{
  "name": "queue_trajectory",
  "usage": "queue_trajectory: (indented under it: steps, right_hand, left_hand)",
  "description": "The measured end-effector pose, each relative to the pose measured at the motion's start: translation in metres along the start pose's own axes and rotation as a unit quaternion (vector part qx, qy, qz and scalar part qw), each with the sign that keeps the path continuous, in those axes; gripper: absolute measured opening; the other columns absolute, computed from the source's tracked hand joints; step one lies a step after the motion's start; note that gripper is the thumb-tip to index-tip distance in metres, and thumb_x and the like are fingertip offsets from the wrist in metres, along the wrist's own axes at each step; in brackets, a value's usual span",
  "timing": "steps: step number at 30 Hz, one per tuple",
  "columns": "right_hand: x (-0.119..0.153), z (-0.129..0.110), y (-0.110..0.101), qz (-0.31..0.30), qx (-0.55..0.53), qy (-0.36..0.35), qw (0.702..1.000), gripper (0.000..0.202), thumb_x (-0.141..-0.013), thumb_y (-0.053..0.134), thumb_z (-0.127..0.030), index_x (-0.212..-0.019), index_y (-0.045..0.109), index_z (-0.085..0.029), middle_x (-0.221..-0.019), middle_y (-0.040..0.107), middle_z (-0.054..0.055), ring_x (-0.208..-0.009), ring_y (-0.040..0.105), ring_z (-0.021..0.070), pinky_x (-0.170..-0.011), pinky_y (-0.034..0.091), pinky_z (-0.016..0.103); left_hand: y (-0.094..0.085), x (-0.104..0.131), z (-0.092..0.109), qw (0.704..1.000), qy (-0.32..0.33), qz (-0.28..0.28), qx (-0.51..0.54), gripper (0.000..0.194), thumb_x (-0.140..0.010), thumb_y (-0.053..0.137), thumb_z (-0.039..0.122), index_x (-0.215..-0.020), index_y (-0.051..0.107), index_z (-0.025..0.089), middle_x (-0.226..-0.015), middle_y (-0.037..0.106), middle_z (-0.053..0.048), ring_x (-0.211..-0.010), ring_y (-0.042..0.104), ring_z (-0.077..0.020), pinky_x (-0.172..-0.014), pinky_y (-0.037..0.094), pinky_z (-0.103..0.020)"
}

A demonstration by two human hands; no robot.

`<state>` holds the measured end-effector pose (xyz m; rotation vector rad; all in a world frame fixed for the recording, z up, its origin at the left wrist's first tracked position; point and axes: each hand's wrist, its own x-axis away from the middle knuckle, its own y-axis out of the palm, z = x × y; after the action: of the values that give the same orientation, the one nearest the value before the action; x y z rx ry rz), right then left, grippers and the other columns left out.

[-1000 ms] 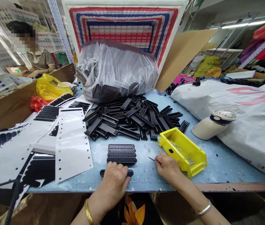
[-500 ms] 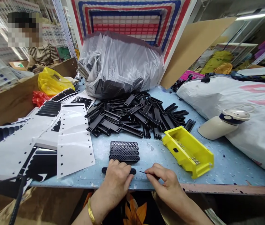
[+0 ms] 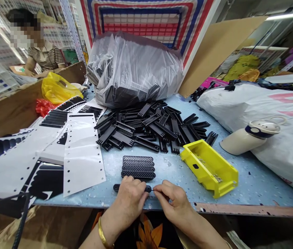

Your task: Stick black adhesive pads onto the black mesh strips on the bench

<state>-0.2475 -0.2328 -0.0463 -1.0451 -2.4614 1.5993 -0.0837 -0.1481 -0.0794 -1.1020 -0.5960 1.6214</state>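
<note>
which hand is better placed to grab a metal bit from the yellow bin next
Probably the right hand: it is nearer the yellow bin, though it seems to pinch a thin dark piece. The left hand is farther off and holds a black strip.

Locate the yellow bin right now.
Head view, right of centre: the yellow bin sits on the blue table, between the right hand and the cream bottle.

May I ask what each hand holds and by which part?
Left hand: black bar, by its middle. Right hand: thin rod, by its part away from the bar.
</note>
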Motion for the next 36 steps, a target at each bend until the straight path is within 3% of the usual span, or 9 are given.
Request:
queue_trajectory:
  steps: [21, 36]
  right_hand:
    - [-0.0047, 0.0012, 0.0032, -0.015, 0.053, -0.023, 0.998, 0.035, -0.091, 0.042, -0.011, -0.071, 0.07, -0.015, -0.063, 0.051, 0.004, -0.057, 0.051, 0.0143, -0.055, 0.033, 0.025]
    - [-0.0057, 0.0028, 0.0086, -0.004, 0.049, -0.034, 0.998, 0.035, -0.09, 0.041, -0.01, -0.069, 0.068, -0.014, -0.064, 0.053, 0.005, -0.058, 0.051, 0.0148, -0.055, 0.033, 0.026]
  left_hand:
    - [0.0013, 0.0011, -0.0006, 1.0, 0.005, 0.018, 0.009, 0.013, -0.084, 0.059, 0.012, -0.072, 0.056, 0.018, -0.072, 0.061, -0.002, -0.069, 0.047, -0.0188, -0.065, 0.032, -0.034]
    - [0.0026, 0.0009, -0.0007, 0.999, 0.007, 0.029, 0.013, 0.013, -0.082, 0.06, 0.012, -0.072, 0.056, 0.019, -0.071, 0.061, -0.002, -0.068, 0.047, -0.0189, -0.065, 0.03, -0.034]
